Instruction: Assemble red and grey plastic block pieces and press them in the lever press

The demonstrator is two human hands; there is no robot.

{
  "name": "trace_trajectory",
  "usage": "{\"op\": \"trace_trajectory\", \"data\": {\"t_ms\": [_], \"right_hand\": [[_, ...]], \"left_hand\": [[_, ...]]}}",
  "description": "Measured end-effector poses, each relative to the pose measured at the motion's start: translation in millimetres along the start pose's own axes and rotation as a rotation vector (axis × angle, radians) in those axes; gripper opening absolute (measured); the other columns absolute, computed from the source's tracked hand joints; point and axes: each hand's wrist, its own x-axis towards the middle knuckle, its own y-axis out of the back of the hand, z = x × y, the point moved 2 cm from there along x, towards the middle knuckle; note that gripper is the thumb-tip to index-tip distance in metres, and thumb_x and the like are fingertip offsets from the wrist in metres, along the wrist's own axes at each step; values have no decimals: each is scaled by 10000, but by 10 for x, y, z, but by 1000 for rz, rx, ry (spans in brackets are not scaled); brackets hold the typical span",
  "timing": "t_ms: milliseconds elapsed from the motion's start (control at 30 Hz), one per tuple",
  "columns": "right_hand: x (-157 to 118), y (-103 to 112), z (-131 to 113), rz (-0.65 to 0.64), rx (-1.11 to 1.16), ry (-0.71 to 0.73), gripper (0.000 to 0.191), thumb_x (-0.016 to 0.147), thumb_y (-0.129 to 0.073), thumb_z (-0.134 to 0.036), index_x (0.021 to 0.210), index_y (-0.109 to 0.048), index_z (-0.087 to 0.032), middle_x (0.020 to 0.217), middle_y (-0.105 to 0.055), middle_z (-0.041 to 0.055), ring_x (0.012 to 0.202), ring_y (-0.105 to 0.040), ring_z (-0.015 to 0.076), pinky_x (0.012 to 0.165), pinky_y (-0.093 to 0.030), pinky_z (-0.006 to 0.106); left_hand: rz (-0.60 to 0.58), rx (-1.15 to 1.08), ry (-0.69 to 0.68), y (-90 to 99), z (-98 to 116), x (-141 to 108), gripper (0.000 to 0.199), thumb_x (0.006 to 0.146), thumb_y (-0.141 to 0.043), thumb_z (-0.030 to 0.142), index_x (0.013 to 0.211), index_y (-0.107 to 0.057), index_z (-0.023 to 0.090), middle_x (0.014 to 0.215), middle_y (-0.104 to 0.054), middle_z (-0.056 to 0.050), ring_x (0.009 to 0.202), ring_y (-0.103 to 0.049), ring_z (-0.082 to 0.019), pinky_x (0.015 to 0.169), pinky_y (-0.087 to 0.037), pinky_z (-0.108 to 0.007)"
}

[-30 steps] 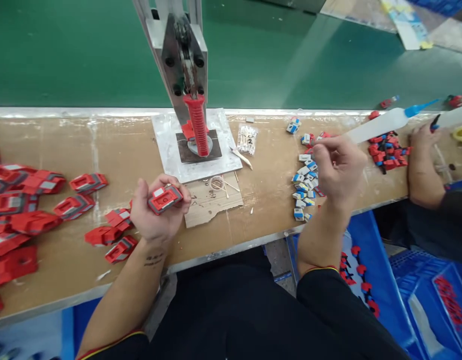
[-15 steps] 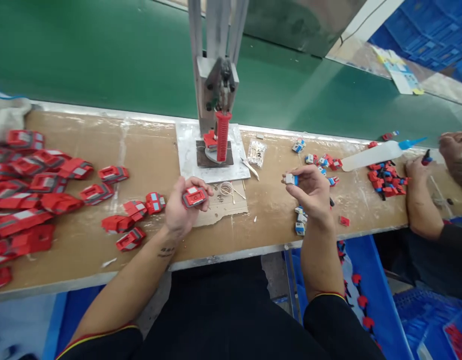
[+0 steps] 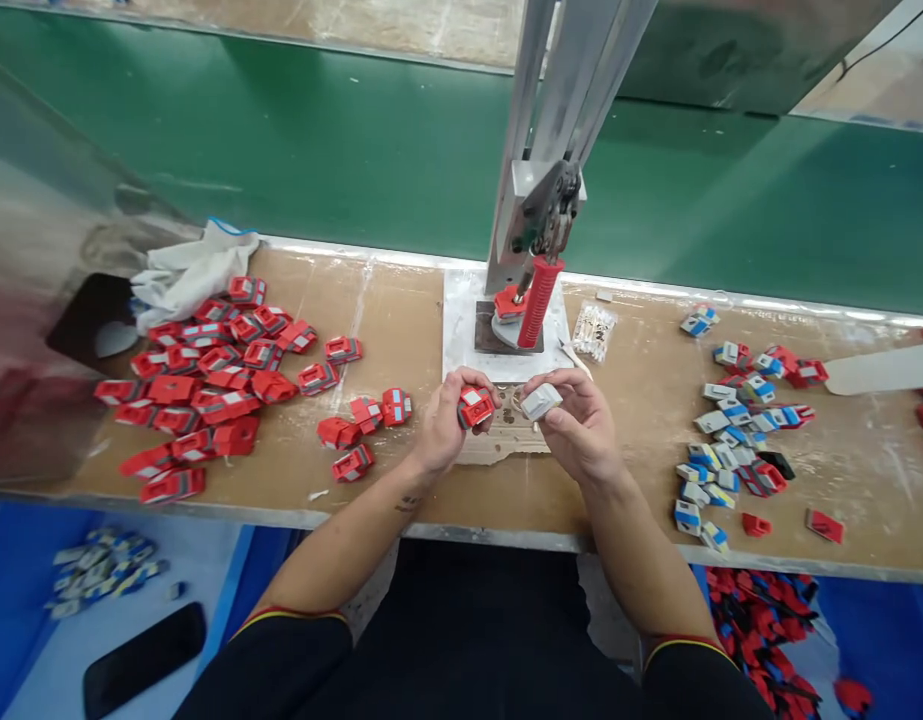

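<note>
Near the bench's front middle, my left hand (image 3: pixel 447 425) holds a red and grey toy part (image 3: pixel 476 407), its recessed side facing up. Just to the right, my right hand (image 3: pixel 581 425) grips a small white and grey block (image 3: pixel 540 401) between thumb and fingers. The two pieces are close together but apart. Behind them stands a press with a red handle (image 3: pixel 540 302), and a red piece (image 3: pixel 510 302) sits under its clamp. Torn cardboard (image 3: pixel 498 444) lies beneath my hands.
Many red parts (image 3: pixel 225 403) are piled at the left beside white gloves (image 3: pixel 195 275). White and blue blocks (image 3: pixel 720 455) lie at the right near a white bottle (image 3: pixel 881 368). A bag of cotton swabs (image 3: pixel 594 331) is right of the press. A phone (image 3: pixel 144 660) lies lower left.
My view has turned left. My hands have come closer together, bringing the white block beside the red part. The block now shows its grey-white face.
</note>
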Motion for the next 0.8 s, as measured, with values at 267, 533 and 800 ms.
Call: {"op": "trace_trajectory", "data": {"t_ms": [267, 533, 800], "right_hand": [[-138, -194, 15, 59, -235, 99, 305, 886, -814, -502, 1047, -718, -262, 974, -676, 24, 702, -670, 117, 590, -604, 252], [-182, -253, 25, 29, -186, -1, 251, 875, -837, -432, 1008, -739, -243, 1046, -645, 30, 653, -664, 89, 537, -607, 238], [-168, -245, -212, -96, -758, 515, 312, 924, -770, -162, 1193, -740, -317, 1067, -776, 58, 931, -764, 204, 786, -670, 374]], "left_hand": [[83, 374, -345, 34, 10, -108, 719, 929, -375, 895, 943, -595, 211, 846, -668, -60, 732, -621, -180, 685, -525, -319], [44, 621, -688, 61, -45, -149, 664, 971, -371, 835, 1032, -607, 218, 909, -662, -78, 812, -630, -221, 742, -528, -366], [-54, 610, -252, 24, 115, -123, 814, 941, -216, 905, 903, -626, 203, 734, -612, -37, 654, -552, -183, 651, -446, -331]]}}
